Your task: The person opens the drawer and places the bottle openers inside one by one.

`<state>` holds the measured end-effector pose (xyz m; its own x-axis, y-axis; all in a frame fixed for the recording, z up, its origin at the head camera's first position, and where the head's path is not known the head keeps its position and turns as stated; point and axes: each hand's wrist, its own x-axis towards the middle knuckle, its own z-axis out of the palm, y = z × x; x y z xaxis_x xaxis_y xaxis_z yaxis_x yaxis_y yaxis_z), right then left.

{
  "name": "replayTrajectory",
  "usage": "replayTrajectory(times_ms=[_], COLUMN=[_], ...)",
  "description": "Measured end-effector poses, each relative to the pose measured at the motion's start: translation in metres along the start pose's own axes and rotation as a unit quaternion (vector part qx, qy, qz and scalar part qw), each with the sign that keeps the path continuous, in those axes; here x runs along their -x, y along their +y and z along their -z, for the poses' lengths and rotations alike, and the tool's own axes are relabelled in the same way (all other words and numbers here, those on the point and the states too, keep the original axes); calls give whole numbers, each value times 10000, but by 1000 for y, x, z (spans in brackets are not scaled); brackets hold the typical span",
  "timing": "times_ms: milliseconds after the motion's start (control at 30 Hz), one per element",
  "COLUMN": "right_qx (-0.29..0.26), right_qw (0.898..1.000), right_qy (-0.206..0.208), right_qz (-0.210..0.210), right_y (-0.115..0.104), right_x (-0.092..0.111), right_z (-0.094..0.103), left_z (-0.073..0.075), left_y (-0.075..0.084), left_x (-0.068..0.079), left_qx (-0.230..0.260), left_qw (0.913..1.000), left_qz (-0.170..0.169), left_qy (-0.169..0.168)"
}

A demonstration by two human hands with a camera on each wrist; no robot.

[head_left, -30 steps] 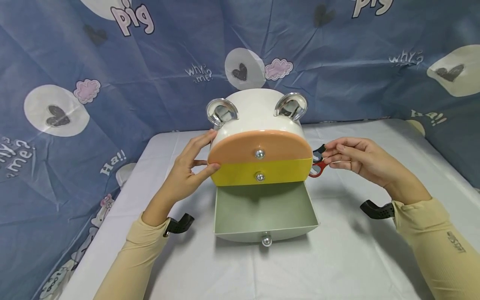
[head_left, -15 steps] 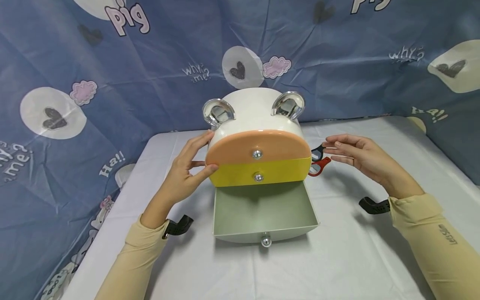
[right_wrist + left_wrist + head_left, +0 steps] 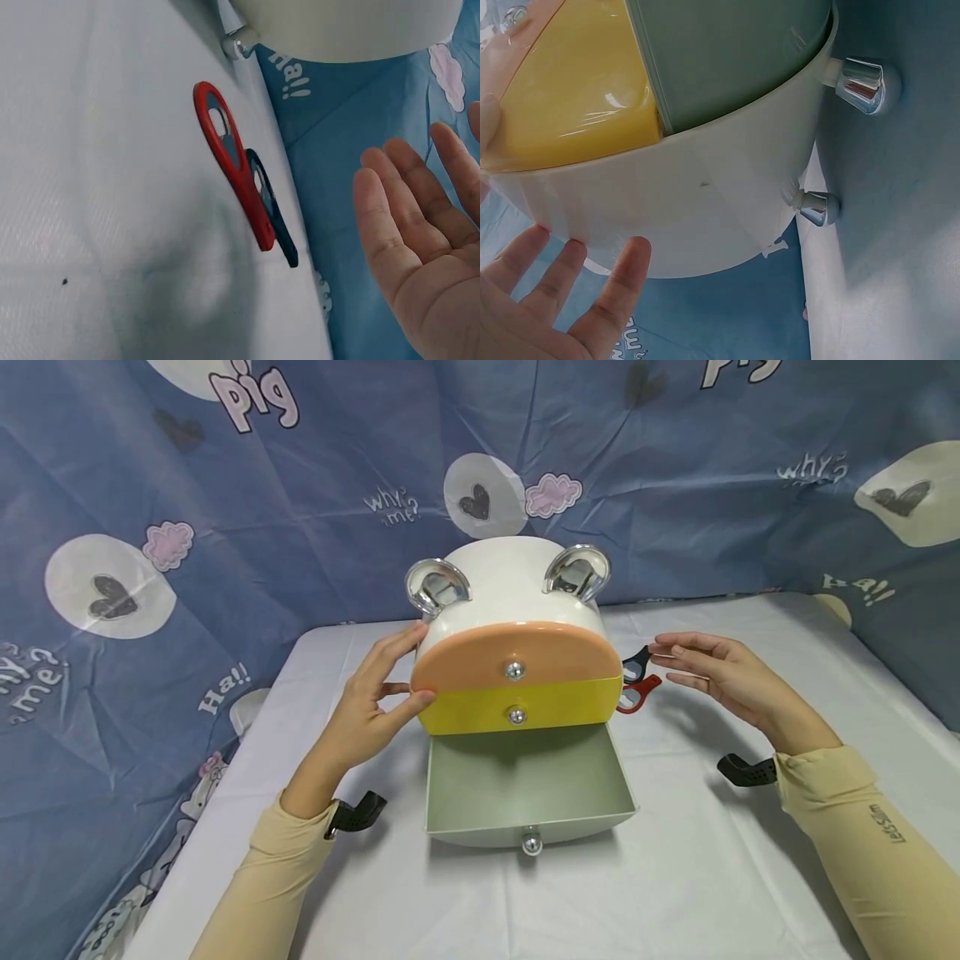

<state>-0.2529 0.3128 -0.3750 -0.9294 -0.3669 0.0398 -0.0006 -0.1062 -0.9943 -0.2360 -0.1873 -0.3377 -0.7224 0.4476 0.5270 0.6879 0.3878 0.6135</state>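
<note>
A white drawer box [image 3: 506, 581] with two silver ear-shaped pieces stands on the table. Its orange drawer [image 3: 480, 660] and yellow drawer [image 3: 472, 710] are closed, while the grey-green bottom drawer [image 3: 525, 785] is pulled out, bare inside. My left hand [image 3: 375, 702] rests at the box's left side, thumb at the front edge, with fairly straight fingers against the white shell [image 3: 705, 195]. Right of the box lie a red tool [image 3: 232, 169] and a dark blue tool [image 3: 274, 206], flat, with oval looped heads; their kind is unclear. My right hand [image 3: 720, 672] hovers beside them, fingers loosely extended, holding nothing.
A white cloth [image 3: 660, 877] covers the table. Behind it and on the left hangs a blue printed curtain [image 3: 315, 543]. The open drawer juts toward the front, its silver knob [image 3: 532, 844] foremost. Silver feet [image 3: 866, 84] support the box.
My right hand has drawn slightly right, its fingers leaving the red and dark blue tools, which lie on the table. The left hand and the drawers stay as they were.
</note>
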Motion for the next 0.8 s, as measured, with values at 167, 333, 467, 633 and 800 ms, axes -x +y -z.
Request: replayTrajectory(times_ms=[167,333,467,633,800], right_qx=[511,1428,2106,2543,2959], right_qw=[9986,9884,9751,9640,9500], right_qy=[90,203,184,116,175], right_qz=[-140,-483,-674,-765,-985], right_y=[4,6,8,11,14], right_x=[-2,-4,-5,-4,-6], right_z=[2,-1,-2,-3,-4], left_z=[0,0,-1,-2,-2], left_y=[-1,-1,-2,-2,-1], left_x=[-2,-3,-2,-1,-2], left_qx=[-3,-4,-12,-3,4], left_qw=[10000,10000,10000,10000,10000], left_qz=[-40,-38,3,13,50], left_qy=[9,7,7,10,21])
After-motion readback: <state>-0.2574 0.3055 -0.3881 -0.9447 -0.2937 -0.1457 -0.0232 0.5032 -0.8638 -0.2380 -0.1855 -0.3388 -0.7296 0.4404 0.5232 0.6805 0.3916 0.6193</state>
